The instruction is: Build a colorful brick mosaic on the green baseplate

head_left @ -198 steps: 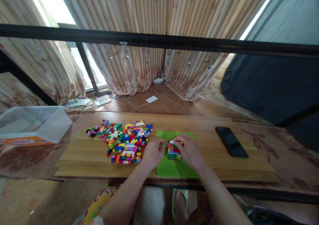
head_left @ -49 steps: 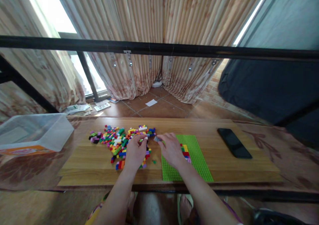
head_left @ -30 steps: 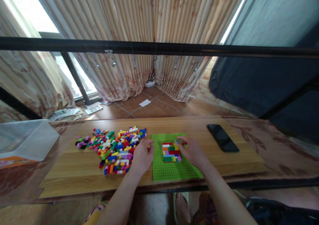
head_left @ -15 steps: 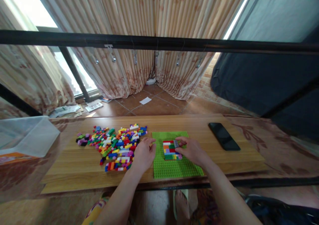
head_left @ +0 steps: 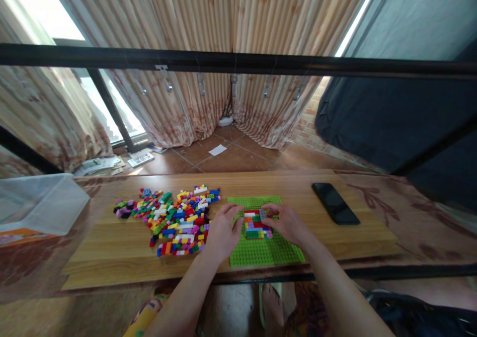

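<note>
A green baseplate (head_left: pixel 261 252) lies on a wooden board (head_left: pixel 122 257). On it stands a flat block of coloured bricks (head_left: pixel 256 226). My left hand (head_left: pixel 222 230) rests on the plate's left edge, fingers spread beside the block and holding nothing. My right hand (head_left: pixel 287 225) is at the block's right side. Its fingertips are pinched on a small grey brick (head_left: pixel 263 212) at the block's top right corner. A pile of loose coloured bricks (head_left: pixel 173 216) lies just left of my left hand.
A black phone (head_left: pixel 335 210) lies on the board to the right. A clear plastic box (head_left: pixel 40 203) stands at the far left. A black bar (head_left: pixel 238 62) crosses the view above, with curtains and tiled floor behind it.
My right hand carried the grey brick from the pile's edge to the block's top right corner. My left hand left the pile and came to rest on the baseplate's left edge.
</note>
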`<state>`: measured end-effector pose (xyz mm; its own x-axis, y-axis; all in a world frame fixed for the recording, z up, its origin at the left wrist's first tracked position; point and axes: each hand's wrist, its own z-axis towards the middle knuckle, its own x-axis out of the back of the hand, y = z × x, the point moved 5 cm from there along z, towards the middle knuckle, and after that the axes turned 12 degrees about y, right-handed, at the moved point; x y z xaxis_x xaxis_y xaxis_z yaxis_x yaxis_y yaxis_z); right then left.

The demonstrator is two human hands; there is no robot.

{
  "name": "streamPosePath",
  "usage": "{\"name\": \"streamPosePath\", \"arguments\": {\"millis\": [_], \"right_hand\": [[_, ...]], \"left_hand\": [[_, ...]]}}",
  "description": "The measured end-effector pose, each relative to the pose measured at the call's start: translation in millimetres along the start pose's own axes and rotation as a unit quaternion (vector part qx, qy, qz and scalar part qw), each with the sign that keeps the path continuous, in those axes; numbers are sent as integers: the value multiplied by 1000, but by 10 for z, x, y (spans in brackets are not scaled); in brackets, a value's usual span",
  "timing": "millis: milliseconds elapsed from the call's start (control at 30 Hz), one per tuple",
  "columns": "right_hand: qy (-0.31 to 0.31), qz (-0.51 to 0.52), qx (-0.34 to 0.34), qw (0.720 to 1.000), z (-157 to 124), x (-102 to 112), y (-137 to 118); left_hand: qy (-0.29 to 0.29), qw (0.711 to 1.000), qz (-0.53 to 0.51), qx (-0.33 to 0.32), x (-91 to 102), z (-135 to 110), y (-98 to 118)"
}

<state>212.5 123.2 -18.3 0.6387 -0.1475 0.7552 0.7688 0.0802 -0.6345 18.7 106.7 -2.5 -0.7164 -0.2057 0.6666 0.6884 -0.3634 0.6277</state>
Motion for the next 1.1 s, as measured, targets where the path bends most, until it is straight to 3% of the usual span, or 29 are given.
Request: {"name": "streamPosePath", "arguments": {"millis": [100,233,700,1100], "right_hand": [[-3,3,9,1000,6,-6,13],[-8,8,18,1000,0,7,-9],[-7,4,35,999,10,15,-24],[-20,42,2,999,9,-27,52]], "left_hand": [[-12,997,25,-71,-106,-58,152],[-35,991,58,-118,-242,-130,280],[-48,984,123,-120,-343,-155,286],[-44,977,179,-110,-375,-166,366]]}}
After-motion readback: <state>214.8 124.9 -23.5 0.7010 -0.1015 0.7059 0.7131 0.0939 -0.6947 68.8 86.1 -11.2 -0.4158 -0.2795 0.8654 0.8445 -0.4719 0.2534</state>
